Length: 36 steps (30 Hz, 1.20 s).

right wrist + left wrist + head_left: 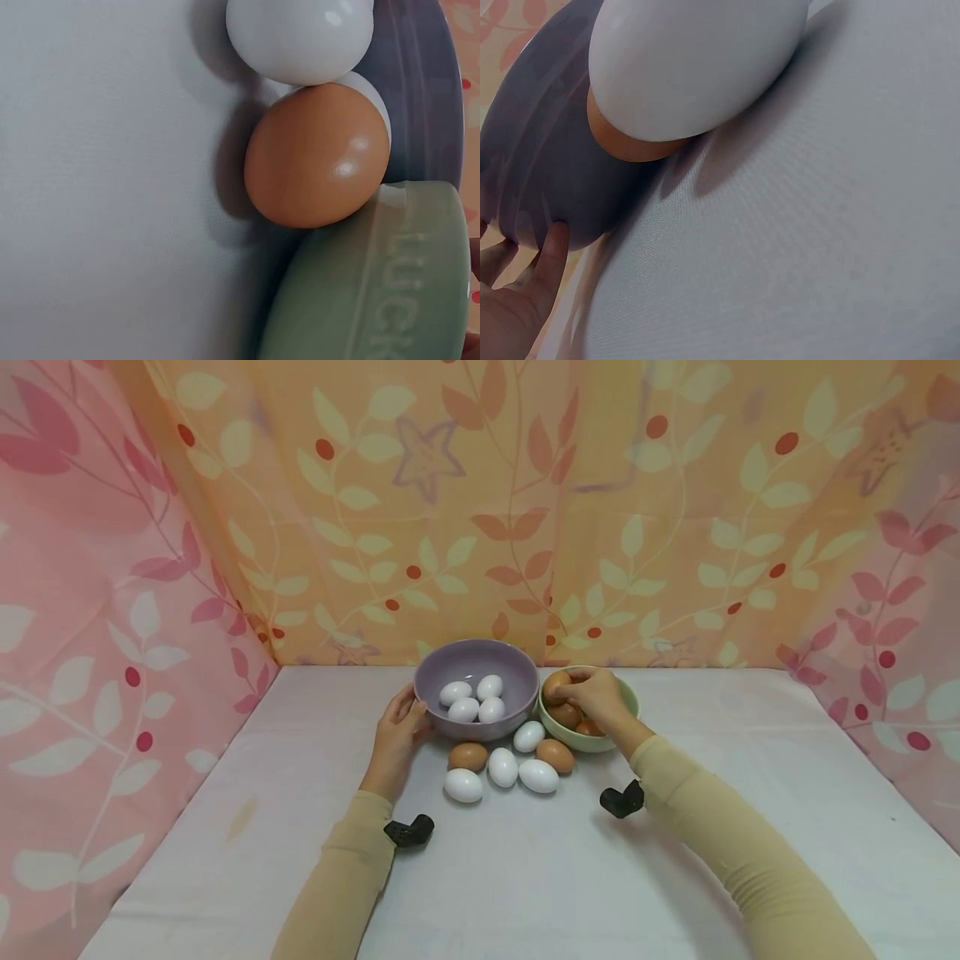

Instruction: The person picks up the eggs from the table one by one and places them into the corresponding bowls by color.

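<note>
A purple bowl (pixel 442 723) holds several white eggs (pixel 463 710). My left hand (pixel 395 735) rests against its left outer side, with fingertips (pixel 557 231) touching the wall in the left wrist view. To the right stands a smaller pale green bowl (pixel 581 741) with brown eggs (pixel 566 717) inside. Over its left part, my right hand (pixel 596 696) pinches a brown egg (pixel 556 687) between thumb and fingers, right at the rim. In the right wrist view only bits of that hand show behind the green bowl, and the held egg is hidden.
In front of the bowls lie several white eggs (pixel 502 768) and two brown eggs, one (pixel 468 757) by the purple bowl and one (pixel 555 756) by the green bowl. A white cloth (pixel 495 877) covers the table. Patterned curtains (pixel 360 527) stand behind and on both sides.
</note>
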Tool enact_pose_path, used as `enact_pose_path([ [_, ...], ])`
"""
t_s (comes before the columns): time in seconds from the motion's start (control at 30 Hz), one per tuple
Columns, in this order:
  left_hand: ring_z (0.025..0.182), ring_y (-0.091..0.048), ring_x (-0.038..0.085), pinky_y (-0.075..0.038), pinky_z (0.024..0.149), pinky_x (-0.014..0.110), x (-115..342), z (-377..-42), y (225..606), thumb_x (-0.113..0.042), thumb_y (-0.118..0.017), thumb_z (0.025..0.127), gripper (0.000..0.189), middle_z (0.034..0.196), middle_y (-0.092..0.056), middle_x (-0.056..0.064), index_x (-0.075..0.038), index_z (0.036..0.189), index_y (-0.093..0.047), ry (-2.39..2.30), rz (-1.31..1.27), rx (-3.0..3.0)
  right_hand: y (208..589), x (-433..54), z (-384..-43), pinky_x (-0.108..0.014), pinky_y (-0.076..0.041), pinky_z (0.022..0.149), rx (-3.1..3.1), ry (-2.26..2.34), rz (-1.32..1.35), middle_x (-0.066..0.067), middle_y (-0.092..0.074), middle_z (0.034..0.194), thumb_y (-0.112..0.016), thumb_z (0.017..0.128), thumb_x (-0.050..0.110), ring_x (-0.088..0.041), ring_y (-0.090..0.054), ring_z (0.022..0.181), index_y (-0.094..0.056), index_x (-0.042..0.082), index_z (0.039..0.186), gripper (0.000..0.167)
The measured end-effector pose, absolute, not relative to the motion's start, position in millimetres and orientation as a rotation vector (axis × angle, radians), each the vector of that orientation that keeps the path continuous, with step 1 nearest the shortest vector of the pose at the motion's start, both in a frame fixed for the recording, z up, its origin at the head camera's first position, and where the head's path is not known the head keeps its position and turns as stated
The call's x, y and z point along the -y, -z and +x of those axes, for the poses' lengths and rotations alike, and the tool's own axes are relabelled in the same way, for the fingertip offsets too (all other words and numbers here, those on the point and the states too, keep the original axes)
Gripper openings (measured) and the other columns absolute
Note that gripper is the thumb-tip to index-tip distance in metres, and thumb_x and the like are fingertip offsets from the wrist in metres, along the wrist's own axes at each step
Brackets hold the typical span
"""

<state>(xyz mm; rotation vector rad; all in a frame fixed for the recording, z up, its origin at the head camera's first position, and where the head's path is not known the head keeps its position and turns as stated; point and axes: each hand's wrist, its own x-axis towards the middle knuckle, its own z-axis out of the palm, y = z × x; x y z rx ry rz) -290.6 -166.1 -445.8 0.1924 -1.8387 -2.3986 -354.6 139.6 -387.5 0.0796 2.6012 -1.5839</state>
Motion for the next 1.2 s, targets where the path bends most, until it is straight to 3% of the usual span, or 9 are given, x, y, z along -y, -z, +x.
enact_pose_path([
  [0.13, 0.138, -0.045, 0.020, -0.042, 0.111, 0.047, 165.9, -290.6, 445.3, -0.020, -0.055, 0.103, 0.056, 0.163, -0.031, 0.005, -0.015, 0.155, -0.034, 2.404, 0.204, 1.834, 389.7, -141.4, -356.7, -0.016, -0.048, 0.078, -2.637, 1.552, 0.055, -0.017, -0.063, 0.130, -0.078, 0.084, 0.025, -0.022, -0.059, 0.108, -0.063, 0.002, 0.130, 0.054],
  [0.4, 0.141, -0.042, 0.022, -0.041, 0.112, 0.049, 166.0, -290.5, 445.6, -0.018, -0.055, 0.103, 0.057, 0.163, -0.029, 0.007, -0.013, 0.155, -0.033, 2.401, 0.178, 1.832, 393.0, -142.5, -358.5, -0.031, -0.049, 0.098, -2.668, 1.474, 0.056, -0.019, -0.061, 0.135, -0.077, 0.086, 0.024, -0.027, -0.054, 0.119, -0.059, -0.002, 0.133, 0.056],
  [0.7, 0.142, -0.041, 0.021, -0.041, 0.112, 0.049, 165.6, -291.0, 446.1, -0.018, -0.055, 0.103, 0.056, 0.163, -0.030, 0.007, -0.013, 0.155, -0.034, 2.399, 0.187, 1.829, 397.2, -147.5, -357.3, -0.041, -0.044, 0.110, -2.708, 1.471, 0.003, -0.023, -0.061, 0.135, -0.072, 0.090, 0.017, -0.034, -0.054, 0.129, -0.061, -0.006, 0.130, 0.047],
  [1.0, 0.142, -0.041, 0.023, -0.041, 0.112, 0.049, 165.3, -290.6, 446.4, -0.018, -0.055, 0.103, 0.056, 0.163, -0.030, 0.007, -0.013, 0.155, -0.034, 2.405, 0.177, 1.826, 386.0, -153.0, -332.2, -0.036, -0.046, 0.110, -2.603, 1.679, -0.011, -0.017, -0.063, 0.135, -0.074, 0.090, 0.019, -0.028, -0.058, 0.128, -0.061, 0.002, 0.133, 0.048],
  [1.2, 0.143, -0.041, 0.020, -0.042, 0.111, 0.048, 166.4, -291.9, 447.5, -0.018, -0.054, 0.103, 0.056, 0.164, -0.030, 0.006, -0.014, 0.155, -0.033, 2.382, 0.189, 1.850, 376.5, -156.7, -298.7, -0.014, -0.050, 0.091, -2.529, 1.764, -0.131, -0.018, -0.062, 0.137, -0.071, 0.091, 0.018, -0.017, -0.061, 0.121, -0.059, 0.001, 0.135, 0.048],
])
